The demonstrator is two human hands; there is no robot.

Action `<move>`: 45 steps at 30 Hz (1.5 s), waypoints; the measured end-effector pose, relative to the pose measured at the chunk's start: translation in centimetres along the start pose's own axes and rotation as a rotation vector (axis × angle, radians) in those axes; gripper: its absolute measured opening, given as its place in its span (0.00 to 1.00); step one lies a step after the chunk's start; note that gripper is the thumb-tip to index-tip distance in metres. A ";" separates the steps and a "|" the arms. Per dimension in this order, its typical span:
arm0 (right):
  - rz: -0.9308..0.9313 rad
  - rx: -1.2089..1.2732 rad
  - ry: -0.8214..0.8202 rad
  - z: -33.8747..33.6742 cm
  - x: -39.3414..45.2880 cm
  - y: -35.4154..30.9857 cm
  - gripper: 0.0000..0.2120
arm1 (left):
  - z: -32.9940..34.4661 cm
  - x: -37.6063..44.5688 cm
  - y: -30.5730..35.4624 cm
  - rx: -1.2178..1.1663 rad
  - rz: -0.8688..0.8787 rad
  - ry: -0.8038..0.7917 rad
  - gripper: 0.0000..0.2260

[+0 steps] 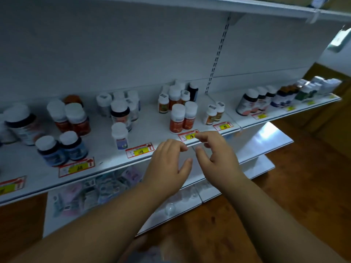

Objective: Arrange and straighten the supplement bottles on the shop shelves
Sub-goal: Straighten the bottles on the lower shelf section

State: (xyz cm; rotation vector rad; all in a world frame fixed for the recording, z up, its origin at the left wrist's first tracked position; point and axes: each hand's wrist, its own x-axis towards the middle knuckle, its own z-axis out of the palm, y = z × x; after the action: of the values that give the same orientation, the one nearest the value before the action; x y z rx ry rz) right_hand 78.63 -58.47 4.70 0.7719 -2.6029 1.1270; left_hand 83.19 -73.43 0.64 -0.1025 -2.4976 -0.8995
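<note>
Supplement bottles with white caps stand in loose groups on a white shelf point(106, 158). Two orange-labelled bottles point(183, 118) stand near the front edge, just beyond my hands. A small purple-labelled bottle point(120, 135) stands alone to their left, and two dark blue bottles point(61, 149) stand further left. My left hand point(167, 166) and my right hand point(214, 152) hover side by side at the shelf's front edge, fingers loosely curled, holding nothing. My right fingertips are near the red and yellow price tag point(188, 136).
More bottles line the shelf to the right point(266, 99) and at the back point(178, 93). Lower shelves hold flat packets point(95, 188) and a clear round object point(169, 208). An upper shelf point(247, 6) overhangs. The floor is brown wood point(303, 177).
</note>
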 end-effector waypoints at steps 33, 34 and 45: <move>-0.411 -0.378 -0.466 4.5 37.2 22.8 0.19 | 11.6 25.9 -1.0 0.332 -0.360 0.253 0.11; -0.399 -0.333 -0.467 4.6 37.4 22.8 0.20 | 11.7 26.0 -0.8 0.330 -0.364 0.246 0.11; -0.179 0.282 -0.267 1.2 35.4 18.4 0.16 | 9.6 23.4 0.0 0.277 -0.408 0.316 0.15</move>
State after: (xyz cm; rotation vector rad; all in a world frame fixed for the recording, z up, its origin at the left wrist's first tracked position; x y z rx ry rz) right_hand 38.93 -62.38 5.81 1.2678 -2.5402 1.4413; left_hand 58.58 -69.59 5.03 0.6116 -2.3464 -0.6441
